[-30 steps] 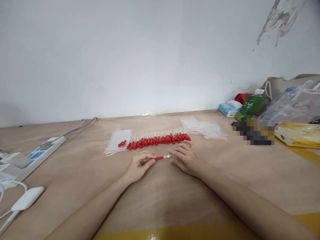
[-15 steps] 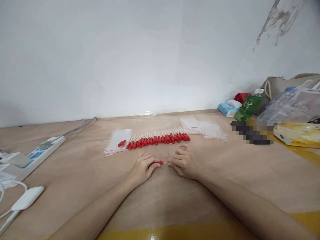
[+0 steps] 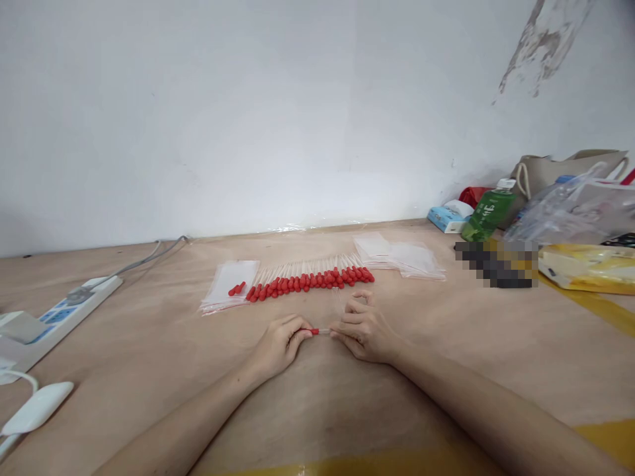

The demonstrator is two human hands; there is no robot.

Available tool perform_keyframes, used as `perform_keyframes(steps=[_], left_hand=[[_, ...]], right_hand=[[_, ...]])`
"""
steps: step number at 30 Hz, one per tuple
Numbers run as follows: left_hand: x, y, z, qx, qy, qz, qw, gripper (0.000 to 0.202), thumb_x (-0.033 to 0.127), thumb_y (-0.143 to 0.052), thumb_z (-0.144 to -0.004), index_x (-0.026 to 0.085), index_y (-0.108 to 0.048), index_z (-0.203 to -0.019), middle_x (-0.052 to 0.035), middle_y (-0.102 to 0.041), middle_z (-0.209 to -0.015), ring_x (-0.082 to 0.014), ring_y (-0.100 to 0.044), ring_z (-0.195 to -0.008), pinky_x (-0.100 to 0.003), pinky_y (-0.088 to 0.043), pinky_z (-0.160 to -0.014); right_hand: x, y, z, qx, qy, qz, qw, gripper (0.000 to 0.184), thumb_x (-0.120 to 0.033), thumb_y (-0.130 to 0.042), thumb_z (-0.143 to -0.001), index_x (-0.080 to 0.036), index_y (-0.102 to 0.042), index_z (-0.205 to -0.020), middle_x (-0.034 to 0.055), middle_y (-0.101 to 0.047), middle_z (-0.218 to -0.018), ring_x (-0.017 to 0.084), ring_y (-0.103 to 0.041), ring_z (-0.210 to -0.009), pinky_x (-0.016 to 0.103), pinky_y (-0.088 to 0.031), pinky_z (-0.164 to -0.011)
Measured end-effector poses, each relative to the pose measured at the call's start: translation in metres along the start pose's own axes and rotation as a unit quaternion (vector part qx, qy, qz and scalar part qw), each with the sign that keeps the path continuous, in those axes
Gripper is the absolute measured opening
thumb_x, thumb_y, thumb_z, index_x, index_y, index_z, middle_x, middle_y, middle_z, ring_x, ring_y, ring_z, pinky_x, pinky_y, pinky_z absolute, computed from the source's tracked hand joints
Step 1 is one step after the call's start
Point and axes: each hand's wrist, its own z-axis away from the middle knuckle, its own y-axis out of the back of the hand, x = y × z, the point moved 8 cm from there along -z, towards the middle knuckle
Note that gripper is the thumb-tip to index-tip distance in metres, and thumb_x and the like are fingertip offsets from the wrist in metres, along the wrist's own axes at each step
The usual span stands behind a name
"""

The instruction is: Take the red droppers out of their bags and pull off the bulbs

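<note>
Closer together now, left fingers (image 3: 299,324) and right fingers (image 3: 346,328), closed, pinch 1 red-ended tube (image 3: 316,331), contents unclear

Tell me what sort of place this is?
Probably an improvised worktable against a wall; home or workshop, I can't tell. Red-ended tubes lie in a row between stacks of plastic bags, with a power strip to the left.

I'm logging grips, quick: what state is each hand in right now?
Left hand: closed, pinching a red piece.
Right hand: closed, pinching a clear tube.
</note>
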Motion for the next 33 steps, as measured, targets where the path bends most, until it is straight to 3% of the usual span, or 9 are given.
perform_keyframes(steps=[6, 11, 16, 20, 22, 25, 27, 33], left_hand=[[-0.012, 0.004, 0.004, 0.004, 0.025, 0.014, 1.0, 0.021, 0.027, -0.04, -0.088, 0.019, -0.058, -0.08, -0.0018, -0.061, -0.077, -0.0137, -0.056, -0.073, -0.025, -0.043, -0.068], [-0.035, 0.025, 0.009, 0.111, 0.104, 0.024, 0.988, 0.02, 0.031, -0.045, -0.086, 0.02, -0.061, -0.088, -0.0028, -0.062, -0.086, -0.0152, -0.057, -0.078, -0.026, -0.045, -0.068], [-0.049, 0.067, 0.014, 0.281, 0.114, 0.0, 0.953, 0.025, 0.03, -0.048, -0.081, 0.02, -0.064, -0.098, -0.0051, -0.058, -0.094, -0.0179, -0.053, -0.093, -0.032, -0.042, -0.084], [-0.09, 0.107, 0.031, 0.371, 0.195, -0.002, 0.908, 0.032, 0.032, -0.047, -0.079, 0.02, -0.064, -0.103, -0.0057, -0.058, -0.096, -0.0175, -0.054, -0.091, -0.031, -0.043, -0.084], [-0.111, 0.123, 0.042, 0.399, 0.234, -0.004, 0.887, 0.036, 0.034, -0.05, -0.077, 0.018, -0.061, -0.107, -0.0064, -0.06, -0.094, -0.0169, -0.057, -0.083, -0.03, -0.046, -0.075], [-0.131, 0.138, 0.053, 0.417, 0.267, -0.033, 0.868, 0.039, 0.036, -0.052, -0.075, 0.019, -0.058, -0.11, -0.0057, -0.062, -0.089, -0.0158, -0.058, -0.073, -0.026, -0.046, -0.062], [-0.135, 0.142, 0.055, 0.418, 0.269, -0.071, 0.864, 0.037, 0.036, -0.054, -0.073, 0.02, -0.059, -0.106, -0.0053, -0.063, -0.089, -0.0163, -0.058, -0.073, -0.026, -0.045, -0.06], [-0.137, 0.132, 0.049, 0.379, 0.256, -0.109, 0.883, 0.037, 0.038, -0.056, -0.07, 0.018, -0.059, -0.101, -0.0054, -0.065, -0.088, -0.0192, -0.06, -0.081, -0.025, -0.044, -0.059]], right_hand=[[0.01, 0.011, 0.004, 0.025, -0.009, 0.0, 1.0, 0.018, -0.027, -0.047, -0.084, -0.024, -0.064, -0.079, -0.0029, -0.058, -0.058, 0.012, -0.047, -0.065, 0.037, -0.026, -0.088], [0.053, 0.032, 0.017, 0.126, -0.167, 0.057, 0.976, 0.016, -0.021, -0.048, -0.082, -0.02, -0.064, -0.079, 0.0008, -0.064, -0.066, 0.012, -0.053, -0.065, 0.031, -0.028, -0.077], [0.063, 0.019, 0.02, 0.082, -0.232, 0.088, 0.965, 0.015, -0.015, -0.046, -0.075, -0.018, -0.058, -0.084, -0.0013, -0.064, -0.064, 0.012, -0.055, -0.06, 0.029, -0.026, -0.071], [0.058, 0.012, 0.017, 0.061, -0.223, 0.12, 0.965, 0.009, -0.014, -0.045, -0.073, -0.018, -0.053, -0.073, -0.0024, -0.061, -0.059, 0.011, -0.052, -0.054, 0.029, -0.025, -0.072], [0.055, 0.01, 0.015, 0.058, -0.211, 0.135, 0.966, 0.01, -0.015, -0.044, -0.074, -0.018, -0.052, -0.07, -0.0017, -0.061, -0.059, 0.011, -0.052, -0.055, 0.029, -0.024, -0.072], [0.055, 0.008, 0.011, 0.056, -0.197, 0.152, 0.967, 0.012, -0.015, -0.043, -0.076, -0.018, -0.052, -0.068, -0.0008, -0.061, -0.058, 0.012, -0.052, -0.056, 0.029, -0.024, -0.07], [0.055, 0.006, 0.008, 0.058, -0.188, 0.16, 0.967, 0.013, -0.015, -0.043, -0.076, -0.017, -0.052, -0.066, -0.0006, -0.06, -0.057, 0.012, -0.052, -0.057, 0.029, -0.024, -0.07], [0.05, 0.006, 0.006, 0.057, -0.18, 0.171, 0.967, 0.014, -0.017, -0.045, -0.077, -0.017, -0.056, -0.068, 0.0012, -0.062, -0.061, 0.014, -0.053, -0.063, 0.031, -0.026, -0.074]])
